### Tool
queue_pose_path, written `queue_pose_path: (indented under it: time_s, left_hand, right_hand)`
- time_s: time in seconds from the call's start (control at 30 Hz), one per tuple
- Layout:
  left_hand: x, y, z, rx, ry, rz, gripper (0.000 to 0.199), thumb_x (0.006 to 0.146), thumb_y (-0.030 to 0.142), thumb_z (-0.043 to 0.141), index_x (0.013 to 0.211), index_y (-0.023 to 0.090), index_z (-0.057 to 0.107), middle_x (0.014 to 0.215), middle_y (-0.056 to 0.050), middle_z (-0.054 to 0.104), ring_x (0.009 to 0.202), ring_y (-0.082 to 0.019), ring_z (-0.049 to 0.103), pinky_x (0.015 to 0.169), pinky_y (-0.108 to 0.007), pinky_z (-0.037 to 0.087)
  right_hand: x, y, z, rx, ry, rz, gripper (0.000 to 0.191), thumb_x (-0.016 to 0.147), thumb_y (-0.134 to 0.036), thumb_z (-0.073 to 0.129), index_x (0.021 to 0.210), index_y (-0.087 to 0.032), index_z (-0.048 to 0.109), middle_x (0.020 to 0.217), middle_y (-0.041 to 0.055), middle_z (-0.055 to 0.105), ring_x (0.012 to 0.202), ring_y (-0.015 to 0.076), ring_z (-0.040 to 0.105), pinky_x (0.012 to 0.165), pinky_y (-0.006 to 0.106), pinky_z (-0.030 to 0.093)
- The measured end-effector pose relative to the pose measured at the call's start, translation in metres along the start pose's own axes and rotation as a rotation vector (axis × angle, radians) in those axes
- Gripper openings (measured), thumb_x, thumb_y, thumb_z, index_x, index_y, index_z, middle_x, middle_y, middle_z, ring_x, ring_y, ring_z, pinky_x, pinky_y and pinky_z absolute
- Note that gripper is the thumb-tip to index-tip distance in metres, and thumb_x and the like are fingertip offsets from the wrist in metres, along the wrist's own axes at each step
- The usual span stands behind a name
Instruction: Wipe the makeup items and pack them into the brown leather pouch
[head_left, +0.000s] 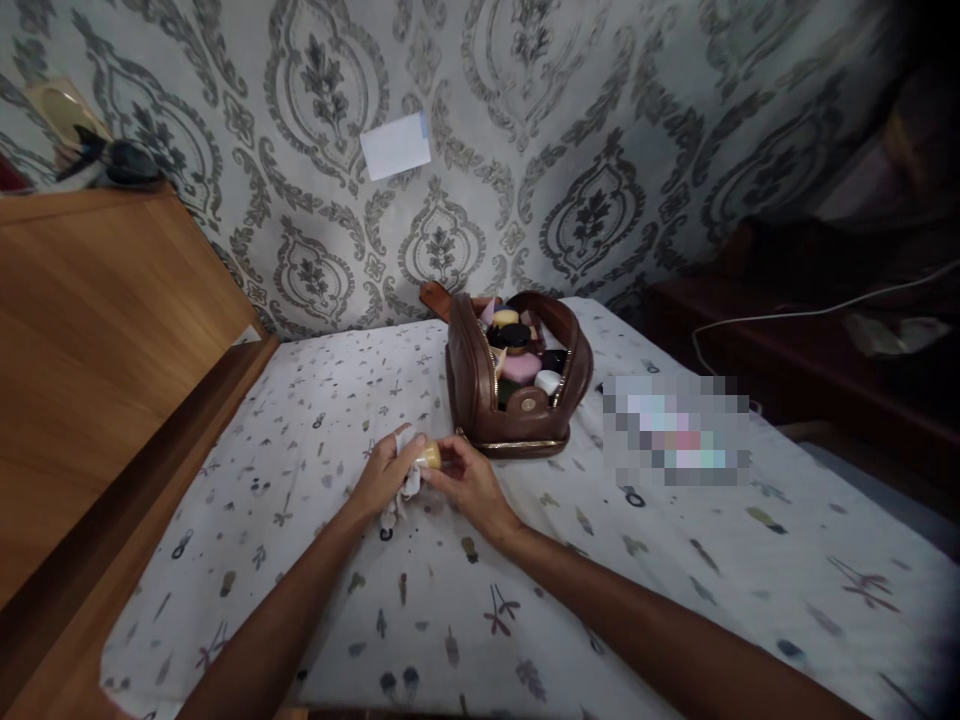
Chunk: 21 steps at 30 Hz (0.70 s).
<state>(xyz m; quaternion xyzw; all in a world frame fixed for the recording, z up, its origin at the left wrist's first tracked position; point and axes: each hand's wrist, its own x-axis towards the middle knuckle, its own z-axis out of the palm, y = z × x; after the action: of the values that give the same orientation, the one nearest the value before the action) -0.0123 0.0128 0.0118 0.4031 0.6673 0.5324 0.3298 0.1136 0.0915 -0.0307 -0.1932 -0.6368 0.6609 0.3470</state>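
Observation:
A small yellow-capped container point(430, 455) is held between my two hands, in front of the brown bag. My left hand point(384, 474) is closed around a crumpled white cloth point(406, 484), which presses against the container's left side. The fingers of my right hand point(474, 487) grip the container from the right. Just behind my hands stands the open brown leather bag point(470, 385), its zip parted. Inside it are several cosmetic items, among them a pink rounded one point(520, 367) and a white-lidded one point(548, 382).
A patterned white sheet point(322, 400) covers the surface under the bag. To the right lies a pixelated item point(675, 430). A wooden panel point(112, 350) rises at left, and a patterned wall point(442, 240) stands behind. A white cable point(817, 308) runs at right.

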Motion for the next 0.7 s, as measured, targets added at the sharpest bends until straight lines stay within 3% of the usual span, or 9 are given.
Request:
queue_pose_path:
  time_s: [0.17, 0.27, 0.43, 0.5, 0.6, 0.7]
  left_hand:
    - [0.001, 0.002, -0.003, 0.072, -0.012, 0.063, 0.048, 0.088, 0.061, 0.05, 0.063, 0.019, 0.05, 0.054, 0.004, 0.047, 0.051, -0.011, 0.043, 0.05, -0.023, 0.035]
    - [0.003, 0.0, -0.006, 0.108, 0.051, 0.099, 0.049, 0.088, 0.06, 0.051, 0.061, 0.02, 0.048, 0.054, 0.005, 0.044, 0.053, -0.012, 0.043, 0.054, -0.024, 0.036]
    - [-0.001, 0.004, -0.008, 0.154, 0.168, 0.193, 0.05, 0.096, 0.057, 0.036, 0.079, 0.019, 0.064, 0.07, -0.001, 0.057, 0.07, -0.017, 0.054, 0.071, -0.028, 0.043]
    - [-0.006, 0.01, -0.006, 0.195, 0.139, 0.306, 0.051, 0.099, 0.052, 0.031, 0.093, 0.019, 0.069, 0.085, -0.005, 0.064, 0.086, -0.02, 0.06, 0.083, -0.031, 0.045]
    - [-0.013, 0.018, 0.0, 0.301, 0.0, 0.489, 0.044, 0.099, 0.047, 0.036, 0.105, 0.02, 0.07, 0.105, -0.01, 0.062, 0.106, -0.023, 0.058, 0.096, -0.035, 0.042]
    - [-0.013, 0.016, 0.005, 0.326, -0.074, 0.48, 0.039, 0.098, 0.044, 0.04, 0.11, 0.019, 0.068, 0.105, -0.01, 0.063, 0.104, -0.023, 0.059, 0.095, -0.035, 0.043]
  right_hand:
    - [-0.002, -0.005, 0.002, 0.096, -0.056, 0.023, 0.039, 0.068, -0.045, 0.08, 0.092, -0.022, 0.062, 0.089, 0.0018, 0.067, 0.082, 0.0194, 0.064, 0.075, 0.033, 0.054]
    - [-0.004, -0.006, 0.004, 0.167, -0.083, 0.033, 0.043, 0.065, -0.046, 0.083, 0.091, -0.023, 0.058, 0.096, 0.003, 0.068, 0.09, 0.0204, 0.065, 0.083, 0.035, 0.054]
    - [-0.002, -0.002, 0.005, 0.114, -0.018, 0.026, 0.04, 0.066, -0.038, 0.081, 0.087, -0.023, 0.052, 0.089, 0.0012, 0.066, 0.083, 0.018, 0.063, 0.075, 0.031, 0.052]
    - [-0.001, 0.0, 0.004, 0.048, 0.016, 0.014, 0.034, 0.066, -0.033, 0.078, 0.086, -0.023, 0.052, 0.085, -0.0003, 0.063, 0.078, 0.0165, 0.06, 0.068, 0.028, 0.049]
    - [-0.001, -0.001, 0.003, -0.019, 0.004, -0.021, 0.028, 0.066, -0.023, 0.069, 0.091, -0.021, 0.058, 0.086, -0.0005, 0.062, 0.076, 0.0155, 0.058, 0.065, 0.026, 0.046]
    - [-0.002, -0.005, 0.001, -0.07, -0.033, -0.057, 0.03, 0.065, -0.018, 0.064, 0.095, -0.021, 0.062, 0.086, -0.0007, 0.062, 0.075, 0.015, 0.056, 0.066, 0.026, 0.046]
